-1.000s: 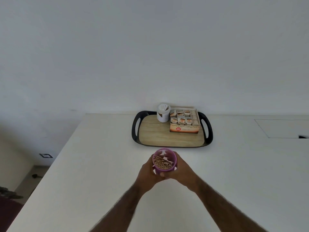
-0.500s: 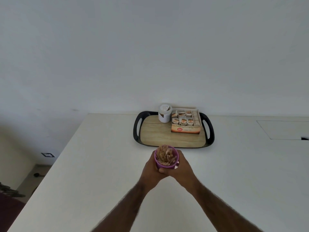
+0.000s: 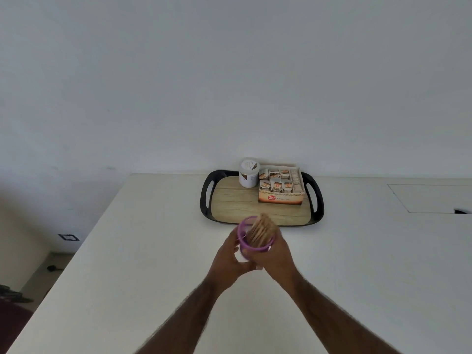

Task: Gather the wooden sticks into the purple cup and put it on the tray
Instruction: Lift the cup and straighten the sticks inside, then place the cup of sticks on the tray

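Head view: both hands wrap the cup (image 3: 244, 247), left hand (image 3: 228, 256) on its left side, right hand (image 3: 277, 254) on its right. Sticks (image 3: 261, 231) bunched inside, tops poking above rim. Cup held over table (image 3: 153, 251), just before tray (image 3: 237, 203), w/ jar (image 3: 248, 172) & box (image 3: 281, 190) on tray.

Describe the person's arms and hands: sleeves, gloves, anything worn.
The left arm and right arm are bare to the frame's edge, hairy, with no sleeves showing. The left hand and right hand wear no gloves. No watch, band or ring is visible, though blur could hide small ones.
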`<state>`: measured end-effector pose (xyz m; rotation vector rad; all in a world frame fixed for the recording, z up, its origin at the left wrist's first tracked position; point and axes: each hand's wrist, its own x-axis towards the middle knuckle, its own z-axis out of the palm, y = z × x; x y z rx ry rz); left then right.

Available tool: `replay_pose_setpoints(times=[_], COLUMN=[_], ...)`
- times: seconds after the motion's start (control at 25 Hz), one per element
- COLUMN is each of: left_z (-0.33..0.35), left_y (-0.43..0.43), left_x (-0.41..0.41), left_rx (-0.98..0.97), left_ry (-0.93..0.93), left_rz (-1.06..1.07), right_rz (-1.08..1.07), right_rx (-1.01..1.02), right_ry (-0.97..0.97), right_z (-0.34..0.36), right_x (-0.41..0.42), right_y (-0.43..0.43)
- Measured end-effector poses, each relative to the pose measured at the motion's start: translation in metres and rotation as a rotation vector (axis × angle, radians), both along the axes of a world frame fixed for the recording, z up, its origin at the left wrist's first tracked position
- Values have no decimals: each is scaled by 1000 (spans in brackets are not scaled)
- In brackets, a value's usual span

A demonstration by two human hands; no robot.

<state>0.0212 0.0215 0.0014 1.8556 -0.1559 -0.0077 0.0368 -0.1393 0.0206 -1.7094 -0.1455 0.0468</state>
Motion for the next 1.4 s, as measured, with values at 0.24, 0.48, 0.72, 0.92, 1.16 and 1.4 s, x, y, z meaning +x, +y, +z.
replay_pose_setpoints(times=[0.24, 0.48, 0.72, 0.92, 1.16, 1.4], left_z=[-2, 7, 4, 8, 18, 18], left_y=[8, 7, 13, 29, 33, 46], left_x=[0, 2, 5, 17, 35, 84], left_rx=[-26, 20, -20, 1, 71, 43], left_ry=[-21, -4, 69, 114, 61, 47], left_rz=[12, 3, 22, -56, 74, 98], right_rz=[209, 98, 205, 305, 172, 52], right_rx=[-29, 74, -44, -145, -194, -203], right_ry=[109, 156, 178, 242, 153, 92], right_z=[-1, 1, 1, 11, 14, 19], right_x=[1, 1, 7, 28, 50, 96], right_y=[-5, -3, -4, -14, 0, 32])
